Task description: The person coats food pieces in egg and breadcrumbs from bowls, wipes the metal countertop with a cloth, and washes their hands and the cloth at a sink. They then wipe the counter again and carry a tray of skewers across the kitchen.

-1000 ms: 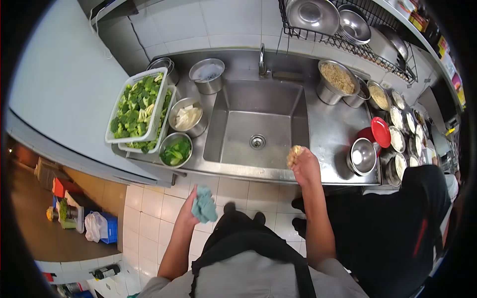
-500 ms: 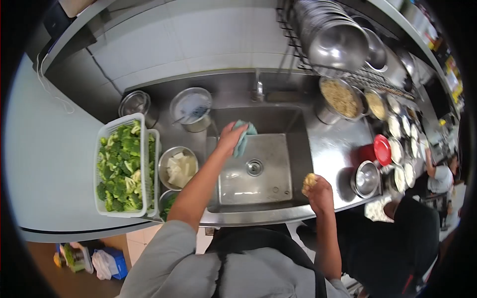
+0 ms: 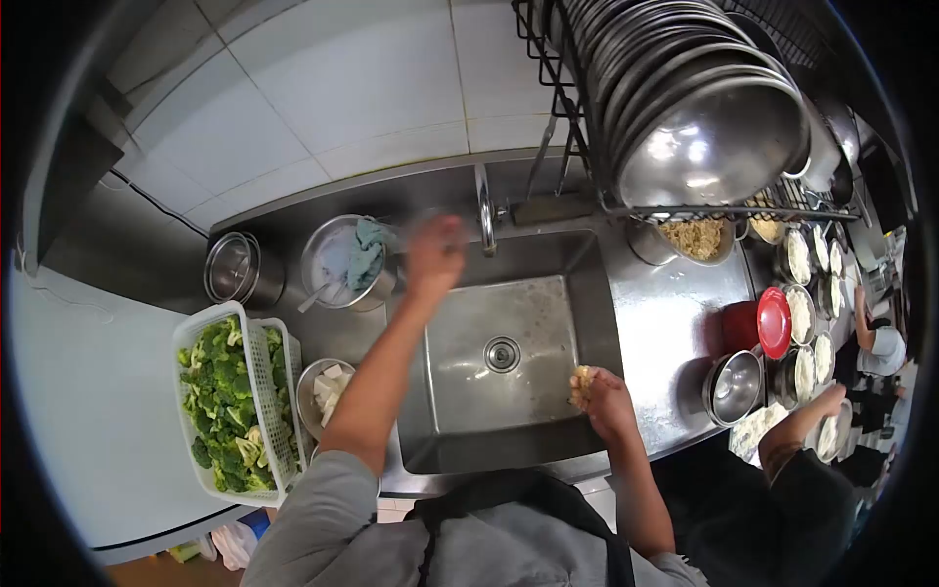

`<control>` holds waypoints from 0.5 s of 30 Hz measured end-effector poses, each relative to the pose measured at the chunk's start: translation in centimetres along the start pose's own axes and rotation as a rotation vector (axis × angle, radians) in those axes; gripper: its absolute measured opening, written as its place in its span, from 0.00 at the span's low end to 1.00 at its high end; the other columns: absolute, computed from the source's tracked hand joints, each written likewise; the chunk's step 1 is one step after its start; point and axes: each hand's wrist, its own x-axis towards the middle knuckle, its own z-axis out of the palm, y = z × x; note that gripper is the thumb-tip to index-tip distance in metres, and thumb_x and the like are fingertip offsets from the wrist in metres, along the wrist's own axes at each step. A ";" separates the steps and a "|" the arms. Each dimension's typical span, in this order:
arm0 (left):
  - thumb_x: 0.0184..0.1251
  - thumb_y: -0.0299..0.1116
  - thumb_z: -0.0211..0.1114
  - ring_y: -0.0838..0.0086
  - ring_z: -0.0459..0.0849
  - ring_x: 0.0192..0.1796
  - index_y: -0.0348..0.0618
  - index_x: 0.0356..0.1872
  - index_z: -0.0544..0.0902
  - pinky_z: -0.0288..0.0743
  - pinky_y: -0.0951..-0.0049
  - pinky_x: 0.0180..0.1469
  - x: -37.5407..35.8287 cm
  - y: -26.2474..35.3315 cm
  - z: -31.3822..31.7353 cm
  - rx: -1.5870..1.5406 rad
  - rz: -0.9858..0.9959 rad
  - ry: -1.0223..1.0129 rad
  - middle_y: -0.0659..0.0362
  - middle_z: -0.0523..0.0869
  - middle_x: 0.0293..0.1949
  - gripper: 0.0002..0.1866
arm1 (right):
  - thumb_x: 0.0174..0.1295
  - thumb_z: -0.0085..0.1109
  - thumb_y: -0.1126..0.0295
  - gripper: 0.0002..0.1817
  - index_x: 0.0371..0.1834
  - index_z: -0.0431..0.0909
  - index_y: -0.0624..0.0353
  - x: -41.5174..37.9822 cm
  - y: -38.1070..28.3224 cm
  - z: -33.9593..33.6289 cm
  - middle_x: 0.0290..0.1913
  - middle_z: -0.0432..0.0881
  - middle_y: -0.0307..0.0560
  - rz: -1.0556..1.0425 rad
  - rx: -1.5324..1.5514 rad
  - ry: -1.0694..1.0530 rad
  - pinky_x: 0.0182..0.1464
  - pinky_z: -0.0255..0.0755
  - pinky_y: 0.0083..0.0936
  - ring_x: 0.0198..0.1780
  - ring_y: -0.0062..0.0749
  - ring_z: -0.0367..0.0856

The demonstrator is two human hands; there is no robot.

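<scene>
The teal cloth (image 3: 367, 250) has left the left hand (image 3: 435, 252) since 0.5 s ago and now drapes over the rim of the steel pot (image 3: 333, 264), right of the broccoli basket (image 3: 230, 406). That hand, blurred, hovers near the faucet (image 3: 483, 207); its grip cannot be told. Over the sink (image 3: 509, 352), the right hand (image 3: 604, 399) clutches a yellowish sponge (image 3: 581, 384).

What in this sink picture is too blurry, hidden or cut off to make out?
Head view, the only one:
- Left hand: motion-blurred near the tap; its grip cannot be told.
- Pale lump in the right hand: fingers cover most of it, so what it is stays unclear.
- Pot under the blue cloth: the cloth hides part of its contents.
- Small bowls at right: too small to read.
- Co-worker: cut off by the lens edge.
</scene>
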 end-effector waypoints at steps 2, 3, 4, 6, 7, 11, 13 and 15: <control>0.62 0.35 0.72 0.62 0.84 0.47 0.42 0.63 0.76 0.79 0.60 0.50 1.1 2.0 5.0 -0.272 -0.190 -0.125 0.54 0.84 0.47 0.28 | 0.71 0.54 0.71 0.08 0.43 0.83 0.57 2.1 -1.6 2.2 0.41 0.85 0.40 0.043 -0.071 -0.042 0.43 0.77 0.24 0.40 0.25 0.83; 0.60 0.32 0.70 0.65 0.83 0.46 0.43 0.65 0.75 0.78 0.62 0.49 1.8 -0.5 9.3 -0.402 -0.112 -0.062 0.54 0.83 0.48 0.29 | 0.71 0.54 0.71 0.08 0.43 0.83 0.57 3.3 -2.4 3.3 0.40 0.85 0.39 0.021 -0.133 -0.049 0.42 0.76 0.23 0.40 0.24 0.82; 0.59 0.29 0.69 0.67 0.82 0.45 0.44 0.66 0.74 0.78 0.65 0.48 2.3 -3.3 13.2 -0.531 -0.033 0.001 0.54 0.82 0.50 0.31 | 0.70 0.54 0.71 0.08 0.43 0.83 0.57 4.4 -3.1 4.3 0.40 0.84 0.38 0.000 -0.195 -0.055 0.41 0.75 0.23 0.39 0.22 0.82; 0.56 0.27 0.67 0.69 0.81 0.44 0.46 0.68 0.73 0.78 0.66 0.46 3.3 -1.2 13.7 -0.477 -0.125 -0.074 0.54 0.81 0.52 0.34 | 0.70 0.53 0.72 0.08 0.45 0.82 0.59 6.5 -4.5 6.1 0.40 0.84 0.39 -0.027 -0.276 -0.088 0.41 0.75 0.23 0.39 0.23 0.82; 0.55 0.25 0.66 0.70 0.80 0.43 0.47 0.70 0.72 0.78 0.67 0.45 3.2 -0.4 13.8 -0.448 -0.172 -0.121 0.54 0.80 0.53 0.36 | 0.70 0.51 0.74 0.10 0.47 0.82 0.61 7.6 -5.2 6.8 0.40 0.84 0.40 -0.033 -0.295 -0.115 0.41 0.76 0.24 0.38 0.24 0.82; 0.51 0.23 0.64 0.74 0.78 0.37 0.49 0.71 0.71 0.76 0.68 0.41 1.4 -3.5 15.4 -0.427 -0.103 -0.184 0.57 0.79 0.51 0.39 | 0.69 0.51 0.75 0.12 0.51 0.81 0.63 12.0 -6.3 8.8 0.42 0.84 0.41 -0.106 -0.238 -0.163 0.41 0.76 0.24 0.40 0.25 0.83; 0.51 0.23 0.63 0.75 0.77 0.34 0.50 0.70 0.73 0.75 0.69 0.38 -0.7 -3.4 13.9 -0.700 -0.223 -0.291 0.58 0.80 0.51 0.38 | 0.68 0.51 0.76 0.12 0.52 0.81 0.65 14.0 -6.3 10.8 0.43 0.85 0.42 -0.135 -0.260 -0.197 0.41 0.76 0.23 0.41 0.26 0.84; 0.55 0.24 0.63 0.77 0.78 0.33 0.49 0.68 0.74 0.75 0.72 0.38 -0.8 -5.0 12.8 -0.673 -0.230 -0.364 0.58 0.82 0.53 0.34 | 0.68 0.52 0.76 0.13 0.52 0.81 0.65 17.9 -4.8 11.2 0.43 0.85 0.42 -0.295 -0.470 -0.263 0.42 0.76 0.24 0.42 0.26 0.85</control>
